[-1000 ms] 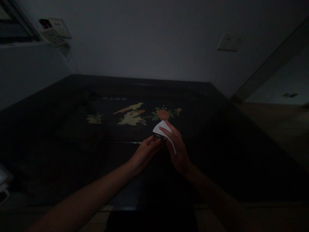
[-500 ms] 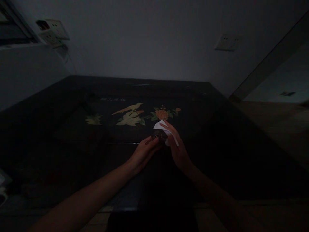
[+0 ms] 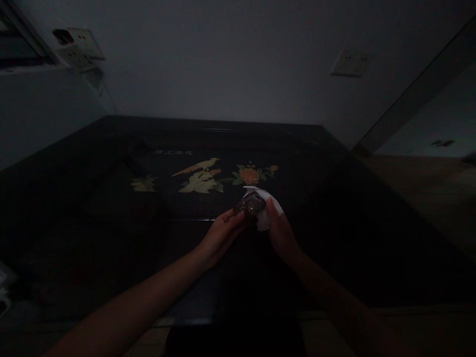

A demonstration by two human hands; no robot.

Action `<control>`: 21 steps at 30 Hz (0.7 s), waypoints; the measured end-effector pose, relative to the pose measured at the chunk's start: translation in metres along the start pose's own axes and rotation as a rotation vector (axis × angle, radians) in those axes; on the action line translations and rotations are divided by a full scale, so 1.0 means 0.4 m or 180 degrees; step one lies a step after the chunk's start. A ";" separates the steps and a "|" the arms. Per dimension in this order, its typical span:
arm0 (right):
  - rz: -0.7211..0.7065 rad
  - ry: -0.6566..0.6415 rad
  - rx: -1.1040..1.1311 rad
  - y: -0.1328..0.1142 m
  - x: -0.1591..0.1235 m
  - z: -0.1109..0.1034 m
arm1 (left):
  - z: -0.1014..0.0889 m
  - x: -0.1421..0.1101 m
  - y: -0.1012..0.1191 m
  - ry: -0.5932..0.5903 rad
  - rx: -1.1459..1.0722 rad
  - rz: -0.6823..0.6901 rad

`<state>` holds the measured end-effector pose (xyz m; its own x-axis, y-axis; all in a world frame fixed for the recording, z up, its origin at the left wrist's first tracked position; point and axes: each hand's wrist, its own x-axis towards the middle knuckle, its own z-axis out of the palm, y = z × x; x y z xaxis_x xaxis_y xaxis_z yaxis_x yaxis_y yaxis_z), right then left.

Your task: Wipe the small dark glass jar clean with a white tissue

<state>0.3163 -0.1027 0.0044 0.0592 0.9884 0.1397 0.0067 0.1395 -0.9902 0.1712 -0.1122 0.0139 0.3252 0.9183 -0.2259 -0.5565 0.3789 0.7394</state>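
Observation:
The room is very dark. My left hand pinches a small, dark, shiny object at its fingertips; I cannot make out what it is. My right hand holds a white tissue cupped around the far and right side of that object, thumb pressed on the tissue. Both hands hover just above a black table with a painted bird and flower design.
Pale wall behind the table carries socket plates at upper left and upper right. A sloping rail and wooden floor lie to the right. Something pale sits at the left edge.
The tissue went from held above the object under my right fingers to wrapped around it. My right hand turned and dropped slightly; the left hand stayed nearly still.

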 end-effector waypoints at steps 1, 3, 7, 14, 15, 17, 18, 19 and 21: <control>-0.0197 -0.0097 -0.0151 -0.010 -0.004 -0.001 | 0.000 0.000 -0.001 -0.0013 -0.0006 -0.0008; -0.0712 -0.0275 -0.0529 -0.027 -0.011 -0.003 | -0.001 0.001 -0.003 -0.0038 -0.0044 -0.0005; -0.1744 -0.0611 -0.1633 -0.038 -0.026 -0.007 | -0.006 0.003 -0.010 -0.0079 -0.0038 0.0089; -0.2364 -0.0903 -0.2660 -0.034 -0.033 -0.005 | -0.003 0.002 -0.010 0.0219 0.0111 0.0042; -0.2335 -0.0905 -0.2633 -0.034 -0.033 -0.004 | -0.003 0.002 -0.009 0.0226 0.0085 0.0049; -0.2239 -0.0890 -0.2429 -0.035 -0.031 -0.003 | -0.004 0.002 -0.008 0.0158 0.0010 0.0081; -0.2165 -0.0861 -0.2273 -0.035 -0.030 -0.002 | -0.005 0.002 -0.007 0.0107 -0.0022 0.0082; -0.2059 -0.0817 -0.2095 -0.035 -0.028 -0.001 | -0.007 0.002 -0.007 0.0063 -0.0043 0.0076; -0.1766 -0.0701 -0.1687 -0.034 -0.023 0.000 | -0.010 0.003 -0.006 0.0014 -0.0055 0.0057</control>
<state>0.3155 -0.1135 0.0167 -0.2902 0.7799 0.5546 0.4545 0.6223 -0.6373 0.1701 -0.1115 0.0093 0.3117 0.9254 -0.2156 -0.5753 0.3643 0.7323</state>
